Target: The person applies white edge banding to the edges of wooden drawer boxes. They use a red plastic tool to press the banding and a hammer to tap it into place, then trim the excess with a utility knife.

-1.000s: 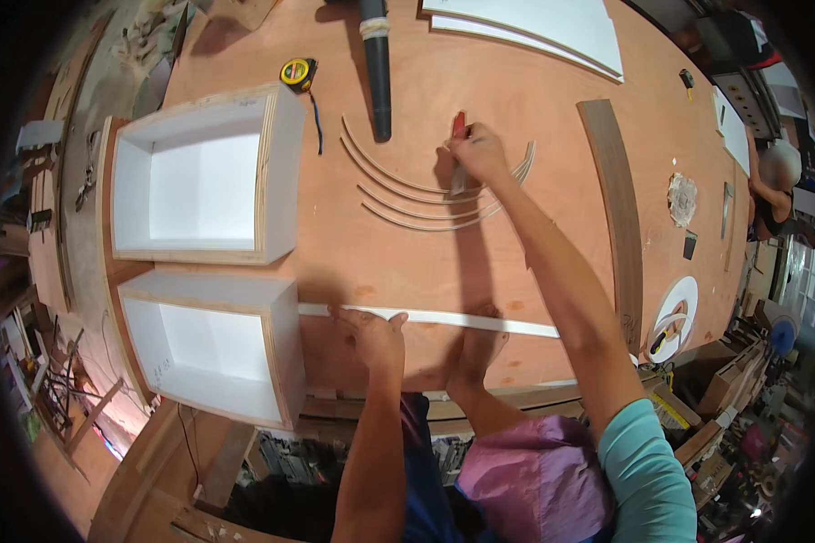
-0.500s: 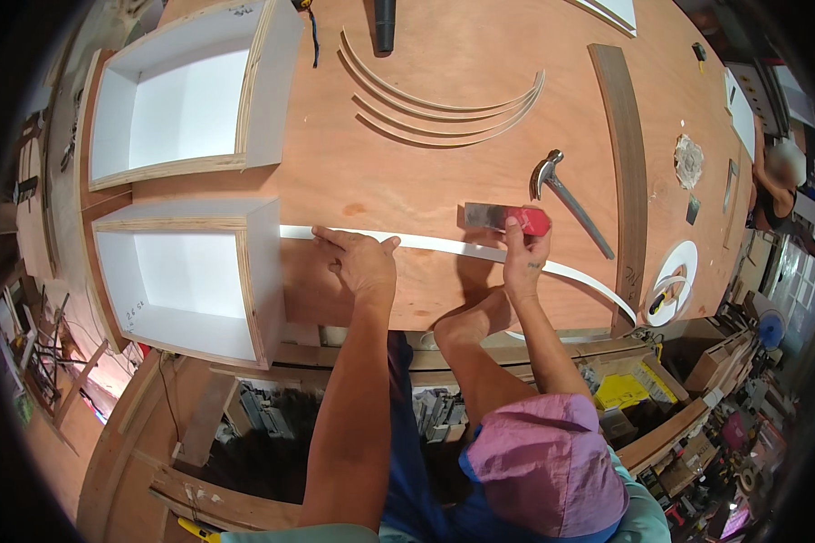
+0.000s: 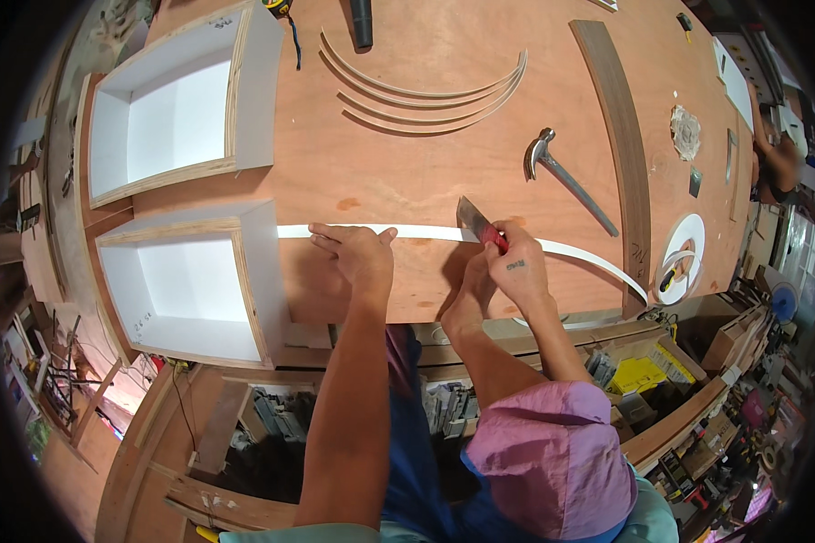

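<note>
A long white edging strip [image 3: 426, 232] runs from beside the lower white box [image 3: 177, 281] across the bench, curving down at its right end. My left hand [image 3: 362, 258] lies on the strip with its fingers stretched out and holds nothing. My right hand [image 3: 520, 262] is closed round the red handle of a scraper [image 3: 472, 220], whose flat metal blade is tilted up and left over the strip. A bare foot [image 3: 468, 299] rests on the bench just left of my right hand; its toes are partly hidden.
A claw hammer [image 3: 566, 179] lies beyond my right hand, left of a brown board [image 3: 616, 145]. Several curved thin strips [image 3: 426, 95] lie farther back. A second white box [image 3: 190, 109] stands far left. A white roll [image 3: 682, 258] sits at the right.
My right hand has turned the scraper from nearly level to steeply tilted and moved it slightly down. The foot has turned and shifted left. My left hand keeps its place on the strip.
</note>
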A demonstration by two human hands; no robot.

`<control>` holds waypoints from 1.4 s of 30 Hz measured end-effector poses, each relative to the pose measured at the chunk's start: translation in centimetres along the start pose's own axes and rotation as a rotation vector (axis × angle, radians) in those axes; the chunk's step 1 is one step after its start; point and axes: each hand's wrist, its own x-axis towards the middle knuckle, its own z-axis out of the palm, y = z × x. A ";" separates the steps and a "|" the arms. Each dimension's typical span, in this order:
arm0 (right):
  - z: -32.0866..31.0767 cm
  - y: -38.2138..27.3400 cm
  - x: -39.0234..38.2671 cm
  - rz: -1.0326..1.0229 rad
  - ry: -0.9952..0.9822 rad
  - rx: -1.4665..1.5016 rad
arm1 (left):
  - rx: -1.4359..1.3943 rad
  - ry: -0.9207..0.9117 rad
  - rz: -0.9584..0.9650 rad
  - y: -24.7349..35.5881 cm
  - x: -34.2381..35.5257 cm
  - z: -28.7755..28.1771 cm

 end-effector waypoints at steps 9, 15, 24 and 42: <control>0.1 -0.1 -2.2 -0.154 -0.190 -0.083 | 0.031 -0.031 -0.027 0.7 -0.3 -0.2; 1.8 -2.5 -2.5 -0.174 -0.233 -0.130 | 0.112 -0.072 -0.048 0.4 -0.1 -0.4; 2.4 -2.6 -1.6 -0.186 -0.263 -0.288 | 0.160 -0.056 -0.041 0.9 -0.4 -0.7; 3.3 -5.7 -1.3 -0.274 -0.253 -0.380 | 0.161 -0.057 -0.025 0.7 -0.4 -0.6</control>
